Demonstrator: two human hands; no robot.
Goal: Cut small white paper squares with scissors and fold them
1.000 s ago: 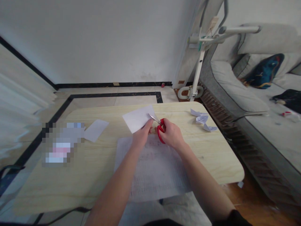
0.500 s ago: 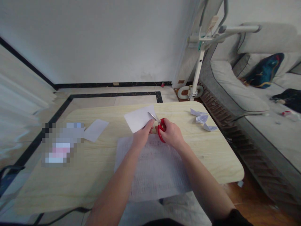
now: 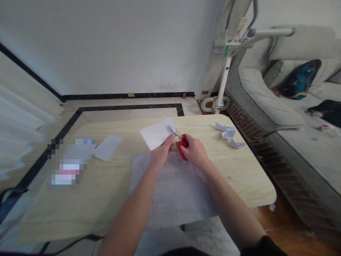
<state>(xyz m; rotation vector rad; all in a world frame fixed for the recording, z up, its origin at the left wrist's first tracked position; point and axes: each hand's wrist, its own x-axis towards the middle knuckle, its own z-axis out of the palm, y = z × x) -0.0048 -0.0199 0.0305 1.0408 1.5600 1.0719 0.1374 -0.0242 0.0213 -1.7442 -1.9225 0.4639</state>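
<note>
My left hand [image 3: 161, 149] is closed on the near right part of a white sheet of paper [image 3: 155, 134], its thumb on top. In my right hand [image 3: 195, 151] are red-handled scissors [image 3: 182, 146], fingers in the loops. The metal blades lie at the right edge of the sheet and point up and left; I cannot tell how far apart they are. Under my wrists a large printed sheet [image 3: 181, 192] covers the near middle of the table and hangs over its front edge.
On the pale wooden table [image 3: 112, 199], another white paper [image 3: 109, 147] lies left, beside a blurred-out patch. Several folded paper pieces [image 3: 228, 134] sit at the far right. A grey sofa [image 3: 269, 96] and a white metal frame [image 3: 223, 83] stand beyond the table.
The held sheet and the scissors have shifted very slightly. The grip of both hands stays the same.
</note>
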